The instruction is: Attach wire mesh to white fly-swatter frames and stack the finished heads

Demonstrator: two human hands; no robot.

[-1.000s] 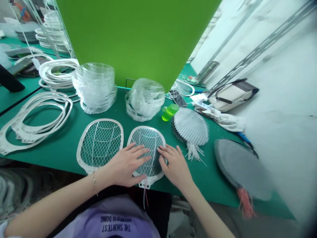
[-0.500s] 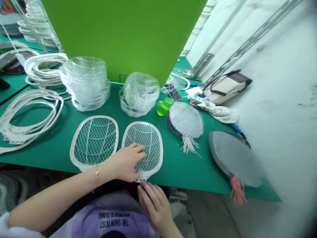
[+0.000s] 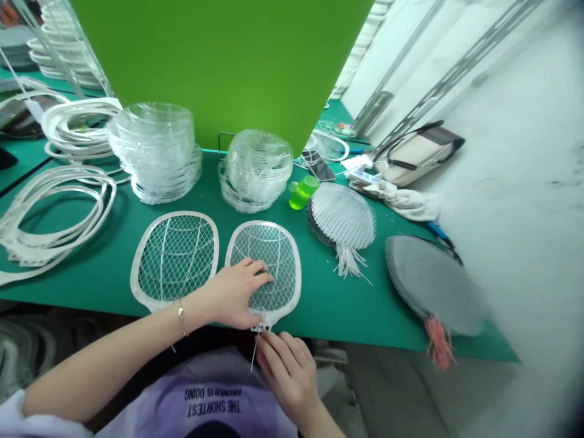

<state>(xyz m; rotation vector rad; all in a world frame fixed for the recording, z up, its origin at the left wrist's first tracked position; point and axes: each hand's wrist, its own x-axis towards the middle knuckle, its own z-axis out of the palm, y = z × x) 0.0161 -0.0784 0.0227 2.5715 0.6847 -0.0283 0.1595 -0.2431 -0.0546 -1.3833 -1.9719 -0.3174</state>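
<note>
In front of me on the table edge lies an electric fly swatter head (image 3: 295, 255), a white frame with metal mesh in it. My left hand (image 3: 237, 292) rests on it with fingers spread over the mesh, its thumb at the narrow neck. Just below the neck, my right hand (image 3: 289, 374) pinches at a thin white wire (image 3: 253, 356) that hangs down from there. The exact grip of its fingertips is partly hidden. A second swatter head (image 3: 216, 234) with mesh lies to the left, partly under my left forearm.
Behind stand two stacks of clear plastic frames (image 3: 157, 143) (image 3: 258, 164). White frames (image 3: 59, 243) are piled at left. To the right are a green bottle (image 3: 303, 193), a phone (image 3: 318, 166), stacked mesh sheets (image 3: 344, 213) with white wires, and grey mesh sheets (image 3: 433, 283) with red wires. A green panel (image 3: 219, 67) rises behind.
My left fingers have spread and shifted slightly right over the mesh. The white wire's free end now sticks out left of my right hand, which has moved little.
</note>
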